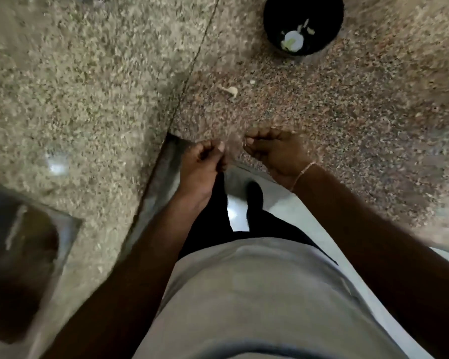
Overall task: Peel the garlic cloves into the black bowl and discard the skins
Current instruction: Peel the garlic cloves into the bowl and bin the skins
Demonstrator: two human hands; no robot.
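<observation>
Round black bowl (303, 24) holds pale peeled pieces; papery skin scraps (230, 91) lie undiscarded on speckled granite counter (347, 112). Left hand (201, 165) and right hand (275, 151) curled; contents indiscernible.

Dim indoor light, warm cast. Whole pic is smearing w/ motion blur; counter (322, 112) speckle is streaking, esp. at left & right edges. Hands are reading dark & soft, fingers hard to make out. Bowl (303, 24) is going near-black inside, only pale bits showing. Small glare spot is glinting on counter at left; floor (233, 216) is shining brighter betw. legs. Wide-angle lens is bending counter edge & seam. Sink (24, 268) at lower left is blurring into deep shadow.
</observation>
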